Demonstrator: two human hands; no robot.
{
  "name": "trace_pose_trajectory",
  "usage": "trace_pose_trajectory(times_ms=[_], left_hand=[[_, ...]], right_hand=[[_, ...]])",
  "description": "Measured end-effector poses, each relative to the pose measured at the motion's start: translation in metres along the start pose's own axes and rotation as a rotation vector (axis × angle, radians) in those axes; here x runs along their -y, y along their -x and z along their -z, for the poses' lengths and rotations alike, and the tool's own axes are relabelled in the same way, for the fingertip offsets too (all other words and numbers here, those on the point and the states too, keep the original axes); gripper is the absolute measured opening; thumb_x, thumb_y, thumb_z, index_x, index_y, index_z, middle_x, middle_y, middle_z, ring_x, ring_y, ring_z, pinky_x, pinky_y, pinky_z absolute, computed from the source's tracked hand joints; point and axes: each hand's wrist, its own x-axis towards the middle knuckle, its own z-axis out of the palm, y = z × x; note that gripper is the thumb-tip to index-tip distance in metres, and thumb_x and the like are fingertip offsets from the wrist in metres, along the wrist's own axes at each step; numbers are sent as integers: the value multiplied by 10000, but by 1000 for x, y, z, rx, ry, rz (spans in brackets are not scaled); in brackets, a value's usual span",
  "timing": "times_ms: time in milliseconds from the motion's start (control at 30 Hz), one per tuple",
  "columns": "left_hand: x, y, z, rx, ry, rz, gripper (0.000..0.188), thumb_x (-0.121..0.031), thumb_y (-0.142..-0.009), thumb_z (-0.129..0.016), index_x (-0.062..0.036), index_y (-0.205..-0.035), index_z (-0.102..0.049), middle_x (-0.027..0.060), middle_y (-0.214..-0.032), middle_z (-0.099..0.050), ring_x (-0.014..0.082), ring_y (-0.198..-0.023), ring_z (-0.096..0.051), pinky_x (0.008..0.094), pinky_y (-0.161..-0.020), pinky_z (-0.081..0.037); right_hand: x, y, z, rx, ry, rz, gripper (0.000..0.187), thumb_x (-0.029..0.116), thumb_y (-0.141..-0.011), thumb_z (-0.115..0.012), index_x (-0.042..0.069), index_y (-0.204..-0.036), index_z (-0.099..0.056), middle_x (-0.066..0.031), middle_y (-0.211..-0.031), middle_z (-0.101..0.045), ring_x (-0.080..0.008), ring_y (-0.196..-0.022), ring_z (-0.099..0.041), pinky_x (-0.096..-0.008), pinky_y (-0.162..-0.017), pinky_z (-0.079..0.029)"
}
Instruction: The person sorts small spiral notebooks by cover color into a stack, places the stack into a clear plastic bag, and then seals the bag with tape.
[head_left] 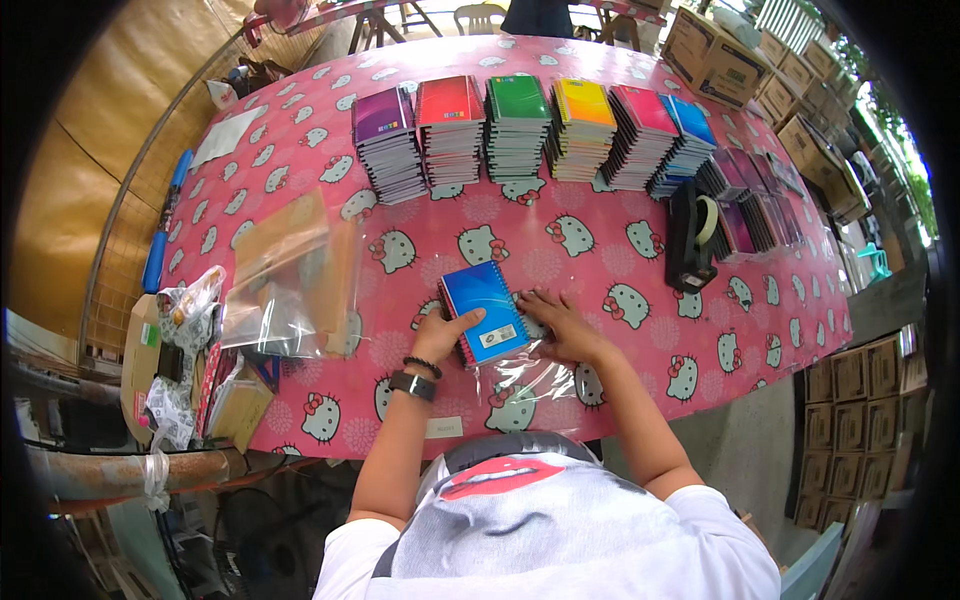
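Nearest to me on the pink tabletop [390, 352], I see a small white slip [444, 427]. Just past it, some shiny clear plastic [530, 375] lies in front of the person. The blue notebook [485, 295] is at the middle of the near side, on or just over that plastic; I can't tell which. Of the two hands, the left hand [438, 333] holds the notebook by its left side, thumb on top of the cover. The right hand [565, 330] has its fingers spread wide, just beside the notebook; I can't tell if they touch.

Off to the left I see clear bags [275, 318]. To the right stands a black tape holder [684, 245], with small wrapped packs [757, 205] just past it. Farther back is a row of notebook stacks [518, 135]: purple, red, green, yellow, pink and blue. Brown boxes [712, 62] sit at the far right.
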Motion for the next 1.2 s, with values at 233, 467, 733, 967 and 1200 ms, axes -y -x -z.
trace_pose_trajectory(times_ms=[233, 467, 733, 967, 1200], left_hand=[[-7, -7, 15, 113, 12, 64, 605, -373, -708, -736, 77, -1059, -537, 139, -937, -639, 207, -823, -626, 313, -732, -504], [14, 15, 16, -377, -816, -200, 583, -479, -882, -387, -56, -1280, -444, 113, -1412, -311, 319, -1300, -255, 485, -1027, -229], [50, 34, 39, -584, -1421, -326, 546, -360, -911, -404, -59, -1359, -324, 106, -1448, -239, 302, -1344, -172, 607, -1009, -150], [47, 27, -4, -169, -72, -382, 529, -245, -921, -445, 43, -1340, -298, 213, -1350, -375, 272, -1257, -358, 305, -1031, -262], [39, 27, -3, -100, -75, -427, 521, -185, -919, -419, -1, -1376, -250, 190, -1389, -332, 265, -1294, -307, 325, -1057, -223]], right_hand=[[-10, -1, 0, 44, 9, 35, 961, 215, -562, -785, 186, -1388, -293, -77, -1456, -232, -283, -1366, -118, -512, -1085, -67], [-38, 23, -5, -332, -24, -108, 805, 298, -666, -729, 167, -1361, -345, -75, -1446, -259, -303, -1354, -154, -517, -1073, -104], [-40, 37, -11, -465, 288, -333, 631, 349, -733, -668, 144, -1285, -439, -84, -1379, -352, -319, -1297, -257, -521, -1033, -189], [-16, 25, -28, -805, 190, -326, 166, 178, -729, -683, 58, -825, -621, -61, -943, -605, -230, -870, -544, -366, -716, -417], [-2, 60, -6, -541, -1075, -650, 284, 123, -769, -654, 0, -1013, -578, -39, -721, -585, -82, -578, -525, -195, -466, -373]])
